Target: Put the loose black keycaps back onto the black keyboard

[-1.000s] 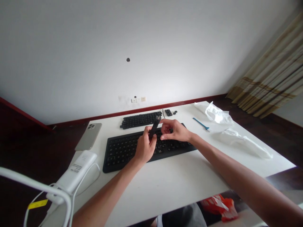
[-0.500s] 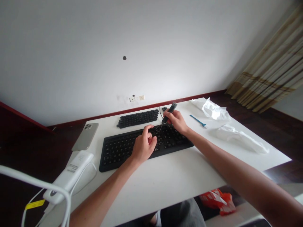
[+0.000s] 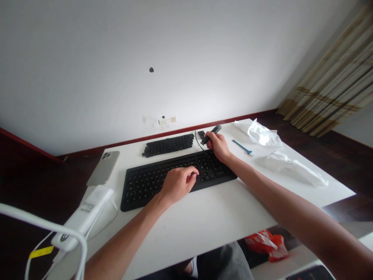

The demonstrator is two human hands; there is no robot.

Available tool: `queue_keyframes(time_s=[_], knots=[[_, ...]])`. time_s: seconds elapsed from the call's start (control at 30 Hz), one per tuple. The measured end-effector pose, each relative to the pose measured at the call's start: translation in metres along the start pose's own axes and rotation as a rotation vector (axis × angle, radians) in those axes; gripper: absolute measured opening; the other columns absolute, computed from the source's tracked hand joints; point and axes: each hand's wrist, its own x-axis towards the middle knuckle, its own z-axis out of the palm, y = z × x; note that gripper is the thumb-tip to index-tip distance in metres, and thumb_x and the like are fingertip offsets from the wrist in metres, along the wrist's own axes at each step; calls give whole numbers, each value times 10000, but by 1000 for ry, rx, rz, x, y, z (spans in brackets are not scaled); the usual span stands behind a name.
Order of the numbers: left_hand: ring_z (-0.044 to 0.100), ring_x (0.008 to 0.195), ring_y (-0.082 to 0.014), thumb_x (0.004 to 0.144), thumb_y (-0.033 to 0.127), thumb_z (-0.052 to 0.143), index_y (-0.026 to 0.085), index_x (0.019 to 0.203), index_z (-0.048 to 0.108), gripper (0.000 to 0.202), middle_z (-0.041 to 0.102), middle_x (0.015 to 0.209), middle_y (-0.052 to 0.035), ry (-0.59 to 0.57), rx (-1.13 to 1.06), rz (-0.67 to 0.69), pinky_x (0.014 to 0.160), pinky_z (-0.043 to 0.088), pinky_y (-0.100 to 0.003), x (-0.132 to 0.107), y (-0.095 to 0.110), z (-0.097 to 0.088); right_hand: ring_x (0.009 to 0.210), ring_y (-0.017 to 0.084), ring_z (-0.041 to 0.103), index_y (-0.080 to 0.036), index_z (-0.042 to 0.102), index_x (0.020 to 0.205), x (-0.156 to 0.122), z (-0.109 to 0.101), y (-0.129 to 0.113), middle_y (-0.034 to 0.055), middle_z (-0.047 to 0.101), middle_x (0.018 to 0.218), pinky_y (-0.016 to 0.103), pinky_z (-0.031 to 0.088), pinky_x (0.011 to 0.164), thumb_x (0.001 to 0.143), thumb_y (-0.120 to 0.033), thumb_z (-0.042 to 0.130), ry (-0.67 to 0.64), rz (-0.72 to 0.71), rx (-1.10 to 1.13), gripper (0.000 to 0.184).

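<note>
White table (image 3: 210,217) fills the lower frame. Full-size black keyboard (image 3: 151,181) lies across its middle, long edge toward the person. Crumpled clear plastic wrap (image 3: 291,167) on the R side, well apart from the keyboard. White plastic unit (image 3: 87,212) w/ cable at the near L corner. Smaller black keyboard (image 3: 168,144) sits just behind the big one, parallel to it. Grey phone (image 3: 103,168) face down, L of both.

L hand (image 3: 177,182) - half-curled, fingertips down on the big keyboard's middle keys, grasping nothing. R hand (image 3: 218,146) at the keyboard's far R corner, clenched round a slim black tool (image 3: 212,133) - tool tilted, upper end toward the wall, above the tabletop.

Blue stick tool (image 3: 241,147) flat on the table, near the R hand, not touching. Loose black keycaps (image 3: 201,134) just beside the black tool's lower end.
</note>
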Motion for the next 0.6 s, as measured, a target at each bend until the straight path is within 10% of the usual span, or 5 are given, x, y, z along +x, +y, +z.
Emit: queue_keyframes(time_s=[0.6], knots=[[625, 692, -124, 964, 172, 598, 256, 988, 746, 172, 709, 754, 43, -9, 65, 39, 691, 404, -259, 0, 1, 1, 496, 96, 348, -200, 526, 626, 3, -1, 3, -30, 453, 523, 270, 247, 481, 830, -390, 700, 8, 42, 47, 329]])
